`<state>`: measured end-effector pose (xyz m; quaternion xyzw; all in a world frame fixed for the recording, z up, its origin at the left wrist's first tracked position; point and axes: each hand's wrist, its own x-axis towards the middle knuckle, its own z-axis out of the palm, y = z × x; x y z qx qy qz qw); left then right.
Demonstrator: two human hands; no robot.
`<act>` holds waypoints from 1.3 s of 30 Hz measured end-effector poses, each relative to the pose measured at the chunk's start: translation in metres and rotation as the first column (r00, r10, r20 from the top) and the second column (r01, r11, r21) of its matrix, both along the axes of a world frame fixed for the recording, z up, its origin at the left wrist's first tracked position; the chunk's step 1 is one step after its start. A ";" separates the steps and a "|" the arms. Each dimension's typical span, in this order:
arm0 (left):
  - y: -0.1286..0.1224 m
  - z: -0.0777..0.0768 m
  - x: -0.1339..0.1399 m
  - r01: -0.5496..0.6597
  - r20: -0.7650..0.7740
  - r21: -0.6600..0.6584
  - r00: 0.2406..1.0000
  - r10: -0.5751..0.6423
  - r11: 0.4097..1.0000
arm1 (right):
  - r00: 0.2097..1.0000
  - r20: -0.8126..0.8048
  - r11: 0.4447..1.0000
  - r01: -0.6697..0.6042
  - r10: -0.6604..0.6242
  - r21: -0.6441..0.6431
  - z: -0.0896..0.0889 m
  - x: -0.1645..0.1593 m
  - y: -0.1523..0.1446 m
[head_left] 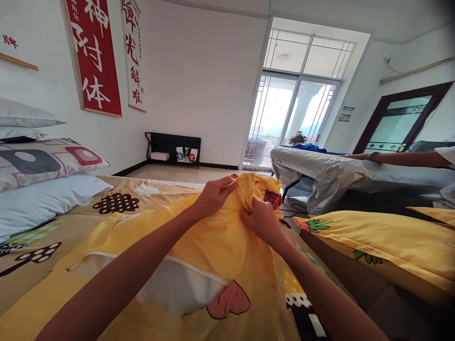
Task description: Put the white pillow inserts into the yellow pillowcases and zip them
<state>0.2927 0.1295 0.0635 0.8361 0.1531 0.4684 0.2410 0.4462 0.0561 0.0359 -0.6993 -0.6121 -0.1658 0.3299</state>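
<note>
At the far right corner of the bed [76,227], both my hands are on the yellow cover [209,241]!

Here's my left hand [216,196] pinching a fold between thumb and fingers, and just beside it my right hand [263,220] curls tight on another bunch of the same cloth, red plaid fabric [273,200] peeking out by the knuckles. Back toward the near edge the cover sprawls, a white insert [177,284] bulging through its gaping opening; along the left edge, pillows [50,161] pile up, and beyond the right edge sits a yellow pillow [387,239].
</note>
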 end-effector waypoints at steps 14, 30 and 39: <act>-0.012 0.013 0.003 0.009 -0.081 -0.064 0.997 -0.014 0.998 | 0.962 -0.078 0.949 -0.242 0.262 0.204 0.001 0.006 -0.005; 0.032 -0.003 0.006 -0.311 0.086 -0.032 0.946 0.313 0.950 | 0.923 -0.219 0.943 -0.332 0.317 -0.034 -0.055 0.037 0.023; 0.032 0.012 0.019 -0.369 -0.319 0.345 0.819 0.477 0.863 | 0.935 -0.267 0.970 -0.243 0.235 0.002 -0.111 0.014 0.072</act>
